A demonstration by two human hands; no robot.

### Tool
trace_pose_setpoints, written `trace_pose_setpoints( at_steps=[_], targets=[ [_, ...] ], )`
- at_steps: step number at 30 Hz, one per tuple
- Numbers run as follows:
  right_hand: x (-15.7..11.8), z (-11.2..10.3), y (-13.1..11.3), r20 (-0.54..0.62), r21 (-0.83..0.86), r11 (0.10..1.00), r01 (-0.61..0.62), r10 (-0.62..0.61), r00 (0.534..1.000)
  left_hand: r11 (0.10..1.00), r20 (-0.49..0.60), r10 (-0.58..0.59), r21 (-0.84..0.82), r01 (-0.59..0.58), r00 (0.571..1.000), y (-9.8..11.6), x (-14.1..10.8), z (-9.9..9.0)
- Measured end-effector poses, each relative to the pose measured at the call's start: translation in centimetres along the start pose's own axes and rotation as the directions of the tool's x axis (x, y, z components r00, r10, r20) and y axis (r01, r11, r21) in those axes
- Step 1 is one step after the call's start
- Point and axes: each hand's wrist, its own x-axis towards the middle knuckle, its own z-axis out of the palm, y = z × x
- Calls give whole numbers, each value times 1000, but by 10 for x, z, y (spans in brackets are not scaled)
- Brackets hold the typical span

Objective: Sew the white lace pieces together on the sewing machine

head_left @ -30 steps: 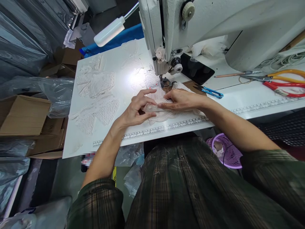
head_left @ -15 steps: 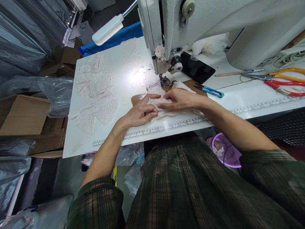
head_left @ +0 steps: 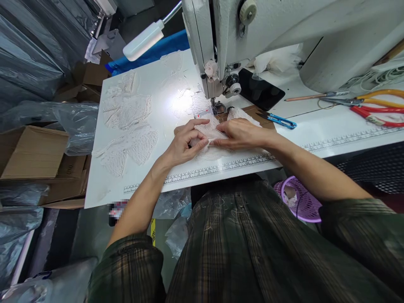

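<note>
White lace fabric (head_left: 214,151) lies bunched at the front of the sewing machine (head_left: 206,50), just before its needle and presser foot (head_left: 216,107). My left hand (head_left: 186,142) pinches the left part of the lace between thumb and fingers. From the right, my right hand (head_left: 241,134) grips the same fabric, its thumb and index finger close to the left fingertips. Part of the lace shows beyond the right hand. The fingers hide some of the fold between them.
More lace pieces (head_left: 129,122) lie on the left of the white table (head_left: 170,183). Blue thread snips (head_left: 282,121), a black phone (head_left: 261,90), orange-handled scissors (head_left: 375,97) and red-handled pliers (head_left: 375,116) lie rightward. A lamp (head_left: 143,40) hangs above; a purple basket (head_left: 307,206) stands below.
Both hands have drawn the lace up into a fold between them. The left fingers are more bent and raised; the right hand has shifted only slightly.
</note>
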Motion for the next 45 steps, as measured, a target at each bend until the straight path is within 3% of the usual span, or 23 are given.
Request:
trace_pose_setpoints(
  at_steps=[5, 11, 18, 23, 29, 33, 35, 39, 42, 45],
  targets=[
    [7, -9, 1, 74, 115, 992, -53, 45, 996, 986, 169, 164, -10, -165, 972, -2, -1, -6],
    [6, -5, 1, 28, 124, 989, -77, 74, 997, 998, 228, 37, 32, -46, 973, 0, -3, -3],
    [4, -4, -1, 6, 95, 992, -81, 81, 997, 997, 249, 2, 77, -22, 969, 2, -4, -4],
    [0, -4, -1, 28, 66, 996, -55, 54, 998, 999, 103, -5, 46, 1, 995, -1, 1, 1],
    [0, 12, -1, -49, -153, 988, 39, -47, 998, 999, 0, -26, -37, 26, 1000, -3, 5, 8],
    [1, 11, -1, -23, -123, 992, 14, -16, 1000, 986, -160, -102, -146, 79, 982, -1, 0, 6],
    [-1, 9, -1, -28, -95, 995, 11, -13, 1000, 983, -190, -110, -167, 78, 976, 2, -4, 5],
    [-7, 12, -4, -104, -140, 989, 49, -63, 993, 999, -109, 28, 41, -24, 994, 6, -9, 8],
    [-16, 24, -7, -155, -301, 948, 103, -155, 976, 967, -75, 148, 220, -128, 986, 7, -9, 13],
    [-28, 38, -6, -207, -452, 875, 171, -289, 935, 930, -52, 177, 337, -150, 983, 10, -10, 16]
  ],
)
